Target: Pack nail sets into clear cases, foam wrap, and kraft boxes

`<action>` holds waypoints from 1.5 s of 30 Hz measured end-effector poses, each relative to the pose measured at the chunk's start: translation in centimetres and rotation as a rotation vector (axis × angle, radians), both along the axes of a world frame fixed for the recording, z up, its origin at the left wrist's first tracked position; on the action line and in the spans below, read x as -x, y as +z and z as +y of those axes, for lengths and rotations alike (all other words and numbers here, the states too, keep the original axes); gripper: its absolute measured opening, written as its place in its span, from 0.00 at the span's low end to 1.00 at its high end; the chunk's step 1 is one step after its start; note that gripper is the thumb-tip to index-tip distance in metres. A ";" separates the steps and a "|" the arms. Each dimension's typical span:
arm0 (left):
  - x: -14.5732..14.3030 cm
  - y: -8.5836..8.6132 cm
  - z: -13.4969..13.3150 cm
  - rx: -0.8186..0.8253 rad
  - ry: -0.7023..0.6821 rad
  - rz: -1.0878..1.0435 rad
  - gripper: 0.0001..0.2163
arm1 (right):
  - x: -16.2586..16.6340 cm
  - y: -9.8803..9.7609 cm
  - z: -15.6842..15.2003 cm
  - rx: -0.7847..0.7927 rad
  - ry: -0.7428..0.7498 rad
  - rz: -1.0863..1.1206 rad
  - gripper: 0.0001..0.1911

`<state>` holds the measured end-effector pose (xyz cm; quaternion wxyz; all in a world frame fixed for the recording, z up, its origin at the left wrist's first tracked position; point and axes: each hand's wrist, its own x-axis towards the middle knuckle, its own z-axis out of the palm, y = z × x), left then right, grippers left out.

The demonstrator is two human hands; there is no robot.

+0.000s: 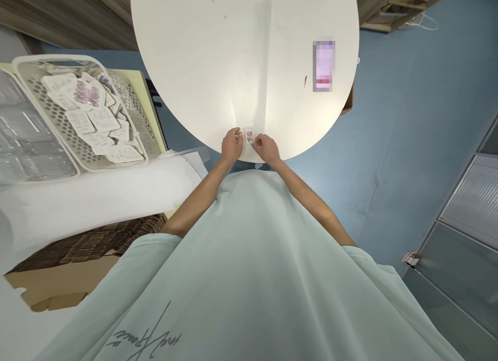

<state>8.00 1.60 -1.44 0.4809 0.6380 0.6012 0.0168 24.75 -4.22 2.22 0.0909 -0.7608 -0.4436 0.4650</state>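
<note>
A small clear pack (249, 135) with pinkish-red pieces inside lies near the front edge of the white round table (202, 55), between my two hands. My left hand (232, 144) rests on the tabletop just left of the pack, its fingers loosely bent and a little apart, with nothing visible in them. On the other side, my right hand (266, 149) has its thumb and forefinger pinched at the pack's lower right corner. The pieces inside are too small to make out clearly.
Left of the table, a white perforated basket (128, 99) holds many white cards, some with pinkish pieces. Clear plastic trays (31, 138) stand beside it. Below are white sheeting (116, 195) and a cardboard box (58, 288). A blurred-out rectangular object (324, 65) lies on the table's right.
</note>
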 end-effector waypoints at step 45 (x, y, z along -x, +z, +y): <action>-1.8 -1.2 -1.4 -0.180 -0.024 0.097 0.20 | -1.9 -5.4 1.4 0.121 -0.352 0.043 0.12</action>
